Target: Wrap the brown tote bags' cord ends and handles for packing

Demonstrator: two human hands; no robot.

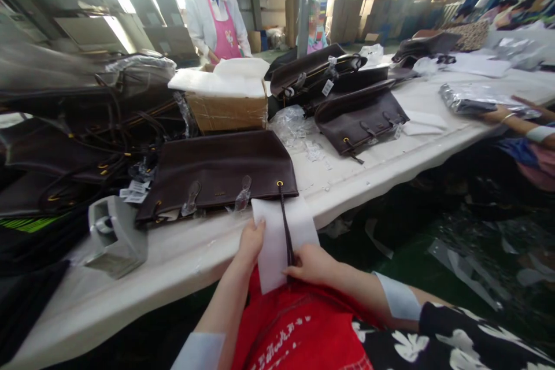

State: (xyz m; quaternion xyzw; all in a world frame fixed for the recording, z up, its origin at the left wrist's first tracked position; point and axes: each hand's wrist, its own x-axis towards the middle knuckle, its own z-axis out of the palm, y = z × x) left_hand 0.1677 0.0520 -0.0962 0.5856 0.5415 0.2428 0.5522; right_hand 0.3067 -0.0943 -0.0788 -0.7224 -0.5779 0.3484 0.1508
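Observation:
A dark brown leather handbag (217, 165) lies flat before me at the table's front edge, with gold eyelets and two plastic-wrapped tabs. From its right eyelet a dark strap (284, 219) hangs toward me over a white foam sheet (269, 248). My left hand (252, 240) pinches the left edge of that sheet, thumb on top. On the other side, my right hand (310, 264) is closed around the strap's lower end, against the sheet. Part of the fingers of both hands is hidden.
A grey tape dispenser (115, 237) stands left of the bag. Behind are a cardboard box (228, 110) topped with white foam, a second brown bag (359, 118) and a bag pile (87, 121). At right, a co-worker's hands touch a plastic-wrapped package (472, 101). Another person (219, 17) stands opposite.

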